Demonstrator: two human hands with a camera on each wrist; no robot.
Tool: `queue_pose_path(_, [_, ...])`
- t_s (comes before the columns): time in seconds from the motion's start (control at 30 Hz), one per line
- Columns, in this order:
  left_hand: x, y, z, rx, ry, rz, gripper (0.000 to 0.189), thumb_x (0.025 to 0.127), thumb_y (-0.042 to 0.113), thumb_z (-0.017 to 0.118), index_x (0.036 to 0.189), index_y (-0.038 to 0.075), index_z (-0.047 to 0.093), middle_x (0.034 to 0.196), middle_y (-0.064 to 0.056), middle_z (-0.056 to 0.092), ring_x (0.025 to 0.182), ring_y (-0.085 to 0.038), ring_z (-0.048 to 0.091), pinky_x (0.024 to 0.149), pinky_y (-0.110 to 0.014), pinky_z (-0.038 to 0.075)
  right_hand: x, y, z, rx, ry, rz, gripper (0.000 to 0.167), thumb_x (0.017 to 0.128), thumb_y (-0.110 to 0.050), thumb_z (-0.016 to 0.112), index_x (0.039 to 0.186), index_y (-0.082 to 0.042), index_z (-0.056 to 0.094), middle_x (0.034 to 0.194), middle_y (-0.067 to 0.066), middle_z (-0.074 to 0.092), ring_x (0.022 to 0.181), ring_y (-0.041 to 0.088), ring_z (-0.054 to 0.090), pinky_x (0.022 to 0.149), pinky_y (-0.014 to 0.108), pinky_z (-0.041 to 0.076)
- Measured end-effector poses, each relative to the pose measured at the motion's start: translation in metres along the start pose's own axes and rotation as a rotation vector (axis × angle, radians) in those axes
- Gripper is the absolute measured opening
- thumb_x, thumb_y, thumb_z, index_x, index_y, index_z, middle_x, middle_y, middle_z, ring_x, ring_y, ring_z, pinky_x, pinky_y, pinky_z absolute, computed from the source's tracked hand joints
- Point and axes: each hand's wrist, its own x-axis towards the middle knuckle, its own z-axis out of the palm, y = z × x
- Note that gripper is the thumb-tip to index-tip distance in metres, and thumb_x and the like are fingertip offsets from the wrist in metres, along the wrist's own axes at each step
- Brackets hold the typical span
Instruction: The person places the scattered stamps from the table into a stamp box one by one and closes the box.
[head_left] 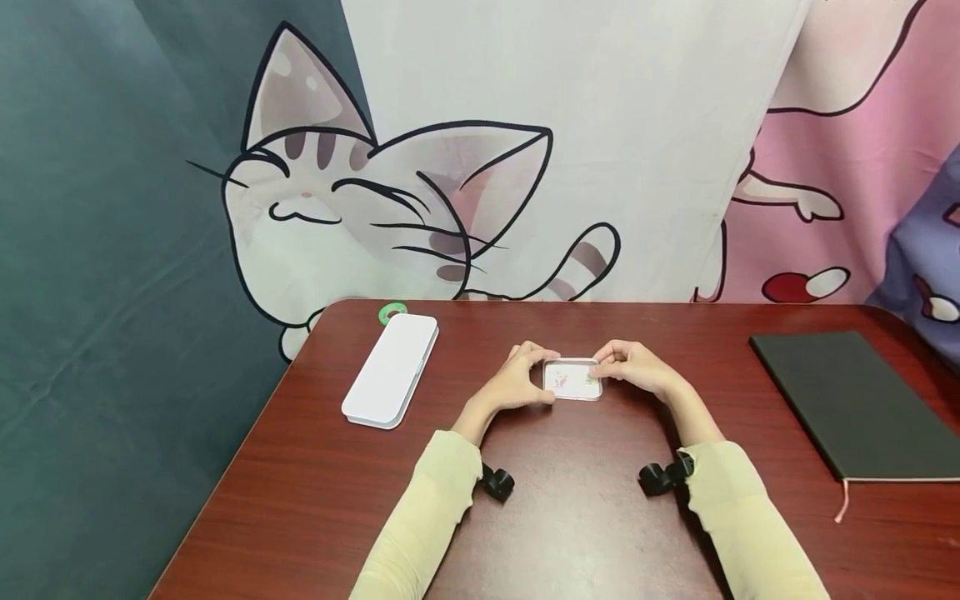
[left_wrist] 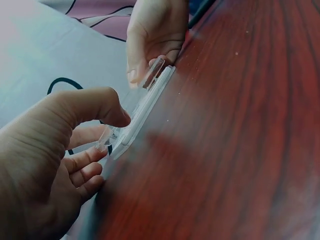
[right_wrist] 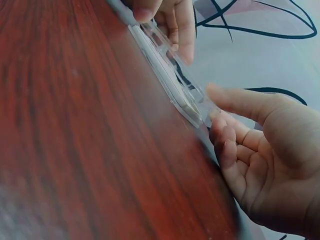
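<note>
A small clear plastic box [head_left: 572,383] with rounded corners, white inside with a pinkish print, lies on the table between the two hands. My left hand [head_left: 516,382] grips its left end, thumb at the near edge and fingers at the far side. At the right end, my right hand [head_left: 633,367] pinches the clear plastic with thumb and fingertips. Both wrist views show a transparent cover [right_wrist: 202,105] standing a little off the white base [right_wrist: 162,70]. In the left wrist view the left thumb [left_wrist: 107,107] presses along the box's edge.
To the left lies a long white case [head_left: 392,367], with a green tape roll [head_left: 386,315] behind it. A black notebook [head_left: 862,400] with a pink ribbon lies at the right. Behind the table [head_left: 570,533] hangs a cat-print curtain [head_left: 645,150].
</note>
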Motion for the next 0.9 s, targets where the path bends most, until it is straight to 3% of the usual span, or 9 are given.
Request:
queue_pose_path(0.47, [-0.0001, -0.0045, -0.0002, -0.037, 0.009, 0.022, 0.063, 0.070, 0.007, 0.077, 0.131, 0.003, 0.060, 0.121, -0.012, 0.056, 0.107, -0.023, 0.047, 0.092, -0.027, 0.039, 0.0029, 0.0038, 0.0022, -0.044, 0.018, -0.001, 0.032, 0.084, -0.022, 0.074, 0.103, 0.002, 0.064, 0.072, -0.007, 0.059, 0.069, 0.006, 0.050, 0.065, 0.022, 0.042])
queue_pose_path(0.9, [-0.0030, -0.0052, -0.0025, -0.024, 0.009, 0.018, 0.062, 0.071, 0.010, 0.078, 0.130, 0.007, 0.062, 0.124, -0.009, 0.059, 0.114, -0.024, 0.050, 0.100, -0.031, 0.040, 0.0009, 0.0010, 0.0016, -0.104, 0.005, -0.018, 0.028, 0.088, -0.021, 0.069, 0.103, 0.002, 0.064, 0.078, -0.004, 0.059, 0.072, 0.008, 0.050, 0.066, 0.023, 0.042])
